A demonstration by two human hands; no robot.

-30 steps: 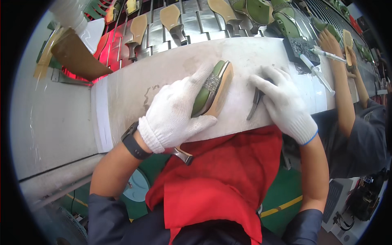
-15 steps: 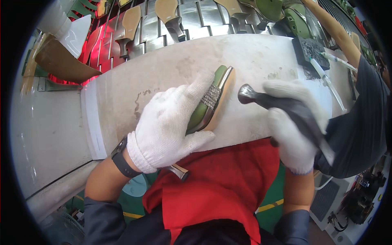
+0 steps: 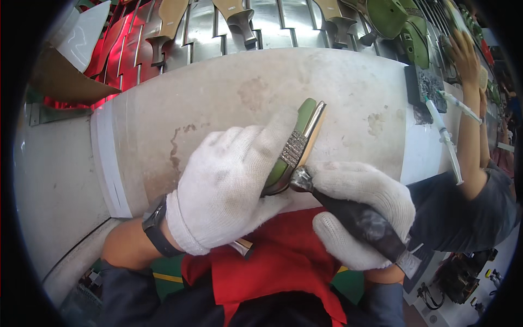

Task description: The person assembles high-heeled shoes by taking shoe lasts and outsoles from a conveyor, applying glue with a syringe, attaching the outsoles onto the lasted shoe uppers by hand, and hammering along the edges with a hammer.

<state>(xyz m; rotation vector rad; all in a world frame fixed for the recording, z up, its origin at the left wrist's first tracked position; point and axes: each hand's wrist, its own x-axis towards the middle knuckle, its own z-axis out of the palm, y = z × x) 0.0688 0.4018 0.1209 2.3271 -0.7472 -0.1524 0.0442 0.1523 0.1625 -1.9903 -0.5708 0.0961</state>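
Note:
My left hand (image 3: 223, 180), in a white knit glove, is closed around a green high-heeled shoe (image 3: 278, 170). A glittering band crosses the shoe's upper, and its tan sole edge faces right. The shiny heel (image 3: 241, 248) pokes out below my left wrist; the middle of the shoe is hidden by the glove. My gloved right hand (image 3: 365, 210) grips a hammer (image 3: 354, 213) with a dark wrapped handle. The hammer's rounded metal head (image 3: 301, 179) is at the sole edge, seemingly against it.
A pale, stained worktable (image 3: 218, 82) lies under my hands. Beyond it a slatted metal conveyor (image 3: 272, 22) carries tan soles with heels and green shoes. At the right are a dark block (image 3: 422, 87), syringes (image 3: 444, 136) and a co-worker's arm (image 3: 471, 109).
The hammer has come left and down from its raised place, so its head is now at the shoe's sole edge. My left hand keeps holding the shoe. The co-worker's arm has shifted.

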